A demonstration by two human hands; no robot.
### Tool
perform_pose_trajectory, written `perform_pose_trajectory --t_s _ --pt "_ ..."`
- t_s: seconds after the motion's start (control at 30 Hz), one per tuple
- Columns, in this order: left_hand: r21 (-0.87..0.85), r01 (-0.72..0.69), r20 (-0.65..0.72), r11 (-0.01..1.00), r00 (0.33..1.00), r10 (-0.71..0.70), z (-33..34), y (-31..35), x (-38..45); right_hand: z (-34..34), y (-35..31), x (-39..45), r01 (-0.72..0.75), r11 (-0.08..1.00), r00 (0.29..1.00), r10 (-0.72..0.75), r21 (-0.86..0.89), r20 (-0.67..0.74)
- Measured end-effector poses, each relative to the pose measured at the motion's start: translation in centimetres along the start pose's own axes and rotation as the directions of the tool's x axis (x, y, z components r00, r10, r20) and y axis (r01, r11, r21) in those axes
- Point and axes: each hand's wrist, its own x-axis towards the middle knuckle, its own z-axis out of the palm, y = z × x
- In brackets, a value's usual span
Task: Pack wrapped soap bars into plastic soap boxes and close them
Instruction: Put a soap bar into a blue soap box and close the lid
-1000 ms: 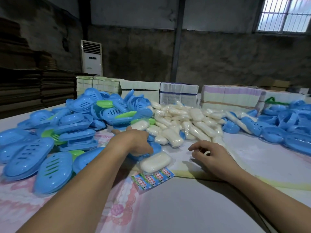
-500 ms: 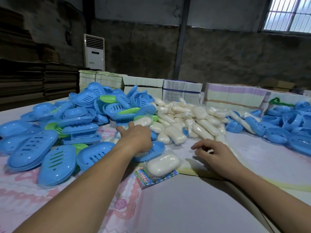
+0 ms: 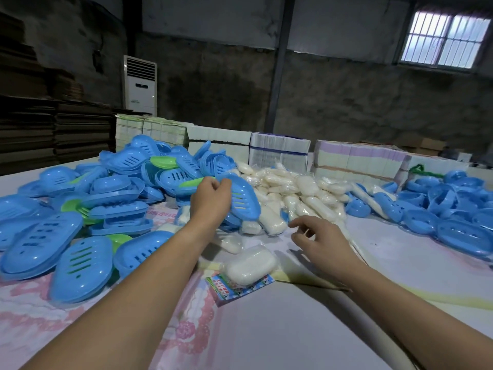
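Your left hand (image 3: pixel 211 200) grips a slotted blue oval plastic soap box (image 3: pixel 244 200), raised. Right hand (image 3: pixel 318 236) hovers empty, fingers loose; take the wrapped white soap bar (image 3: pixel 250 266) just below it.

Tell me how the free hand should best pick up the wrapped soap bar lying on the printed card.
Probably by its two long sides, from above with the right hand. The soap bar lies flat on the card, apart from the pile, its top and sides clear.

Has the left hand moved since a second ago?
Yes. The left hand has lifted a blue soap box, up and away from the wrapped soap bar on the leaflet.
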Motion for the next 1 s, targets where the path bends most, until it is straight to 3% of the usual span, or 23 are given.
perform_pose_trajectory --t_s 0.07,0.13,0.3,0.37,0.43,0.5,0.57,0.63,0.7,0.83,1.0 --pt "-0.307 0.254 0.100 0.917 0.967 -0.234 0.1 0.5 -0.1 0.8 -0.7 1.3 -0.021 0.993 0.998 0.027 -0.117 0.054" --pt "-0.506 0.450 0.248 0.736 0.893 -0.375 0.0 0.5 -0.4 2.0 -1.1 2.5 -0.037 0.972 0.991 0.065 -0.234 0.113" --pt "-0.649 0.643 0.483 0.408 0.761 -0.432 -0.2 1.0 -1.1 4.5 -1.1 4.1 -0.026 0.880 0.991 0.086 -0.474 0.104" --pt "-0.666 0.665 0.529 0.338 0.740 -0.415 -0.1 1.2 -1.3 4.7 -0.9 4.1 -0.012 0.850 0.998 0.046 -0.526 0.052" --pt "-0.665 0.659 0.530 0.353 0.748 -0.398 0.0 1.3 -1.5 4.6 -0.7 4.0 -0.019 0.856 1.000 0.026 -0.516 0.006" --pt "-0.681 0.657 0.539 0.323 0.748 -0.386 0.0 1.2 -1.7 3.6 -0.7 4.1 -0.069 0.920 0.997 0.075 -0.386 -0.001" --pt "-0.694 0.669 0.559 0.266 0.733 -0.387 0.1 1.2 -2.0 2.1 -1.0 3.8 -0.173 0.984 0.984 0.174 -0.036 0.022" --pt "-0.696 0.675 0.569 0.245 0.726 -0.385 0.5 1.3 -2.5 0.6 -1.5 2.6 -0.231 0.911 0.971 0.241 0.341 0.015" --pt "-0.679 0.688 0.575 0.259 0.716 -0.395 1.0 1.3 -2.9 -0.4 -1.6 1.1 -0.180 0.849 0.972 0.232 0.497 -0.045" --pt "-0.635 0.679 0.584 0.369 0.734 -0.345 1.9 1.4 -3.7 -1.6 -2.1 -0.2 -0.087 0.802 0.965 0.215 0.590 -0.151" --pt "-0.592 0.597 0.568 0.541 0.786 -0.244 3.6 1.4 -5.8 -0.8 -3.2 -0.7 -0.001 0.846 0.987 0.088 0.533 -0.138"
